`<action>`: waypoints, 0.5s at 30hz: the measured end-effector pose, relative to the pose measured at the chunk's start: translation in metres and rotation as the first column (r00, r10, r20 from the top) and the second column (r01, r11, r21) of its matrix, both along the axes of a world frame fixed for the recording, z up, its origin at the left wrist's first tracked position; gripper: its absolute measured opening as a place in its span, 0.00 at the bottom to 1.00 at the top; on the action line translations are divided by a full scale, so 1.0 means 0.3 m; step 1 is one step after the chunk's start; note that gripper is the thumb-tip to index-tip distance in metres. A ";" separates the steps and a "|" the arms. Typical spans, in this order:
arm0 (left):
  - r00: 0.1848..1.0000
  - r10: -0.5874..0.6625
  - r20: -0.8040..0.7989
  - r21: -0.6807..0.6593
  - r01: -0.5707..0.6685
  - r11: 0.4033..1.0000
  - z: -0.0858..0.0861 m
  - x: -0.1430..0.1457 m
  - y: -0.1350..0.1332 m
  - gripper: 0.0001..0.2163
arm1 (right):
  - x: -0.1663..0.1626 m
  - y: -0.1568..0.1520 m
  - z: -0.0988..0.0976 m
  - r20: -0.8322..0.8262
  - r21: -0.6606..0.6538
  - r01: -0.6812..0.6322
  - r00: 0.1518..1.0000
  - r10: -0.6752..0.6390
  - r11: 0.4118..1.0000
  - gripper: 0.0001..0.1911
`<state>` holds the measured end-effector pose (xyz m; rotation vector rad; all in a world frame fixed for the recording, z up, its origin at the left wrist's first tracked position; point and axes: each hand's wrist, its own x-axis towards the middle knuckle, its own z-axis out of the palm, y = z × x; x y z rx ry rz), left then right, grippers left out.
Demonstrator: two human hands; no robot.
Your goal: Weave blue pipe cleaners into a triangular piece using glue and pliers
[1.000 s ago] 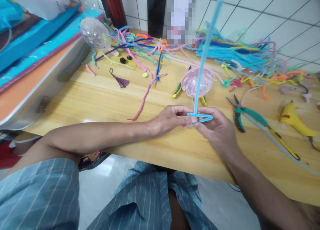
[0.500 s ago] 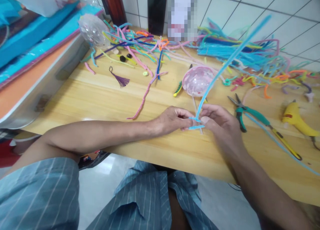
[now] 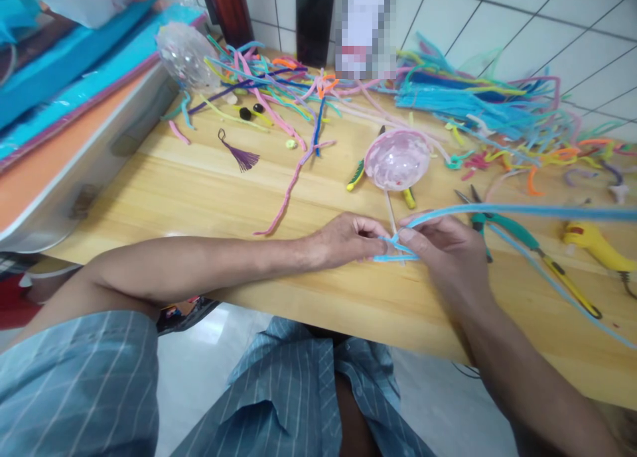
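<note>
Near the table's front edge, a light blue pipe cleaner [image 3: 497, 209] is bent at one end into a narrow loop. My left hand [image 3: 355, 240] pinches the loop's left side between thumb and fingers. With thumb and forefinger, my right hand [image 3: 440, 245] grips the same pipe cleaner where its long tail leaves the loop and stretches off to the right. A thin pale stick [image 3: 389, 205] lies behind and under the loop; whether it touches the loop I cannot tell. Just beyond the hands sits a clear pinkish plastic bowl [image 3: 397, 160].
Pliers [image 3: 507, 225] and a yellow glue gun [image 3: 592, 245] lie to the right. Bundled pipe cleaners [image 3: 462, 102] line the wall. A twisted pink pipe cleaner [image 3: 286, 198] and a purple tassel [image 3: 239, 153] lie left of centre. A bin [image 3: 104, 158] stands at the far left.
The pipe cleaner's long tail has swung down from pointing up and right to lying nearly level toward the right. Both hands keep their pinch at about the same place.
</note>
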<state>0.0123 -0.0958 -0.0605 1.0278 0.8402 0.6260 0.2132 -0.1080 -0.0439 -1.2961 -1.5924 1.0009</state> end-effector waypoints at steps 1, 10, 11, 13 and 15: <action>1.000 0.002 0.004 -0.001 -0.002 1.000 -0.001 -0.001 0.000 0.02 | 0.002 -0.003 0.002 0.022 0.025 0.005 1.000 -0.005 1.000 0.03; 0.996 0.081 0.029 0.002 -0.081 0.997 0.010 -0.007 0.000 0.04 | 0.014 -0.018 0.006 0.185 0.344 -0.152 0.978 0.092 0.926 0.10; 0.994 0.099 0.036 0.000 -0.099 0.995 0.010 -0.008 0.000 0.04 | 0.015 -0.016 0.007 0.217 0.398 -0.195 0.969 0.114 0.896 0.12; 0.989 0.133 0.058 -0.005 -0.133 0.991 0.009 -0.010 0.000 0.05 | 0.016 -0.011 0.008 0.284 0.506 -0.270 0.949 0.138 0.819 0.15; 0.983 0.163 0.086 -0.009 -0.163 0.987 0.005 -0.012 0.001 0.05 | 0.016 -0.006 0.011 0.362 0.572 -0.324 0.924 0.123 0.754 0.17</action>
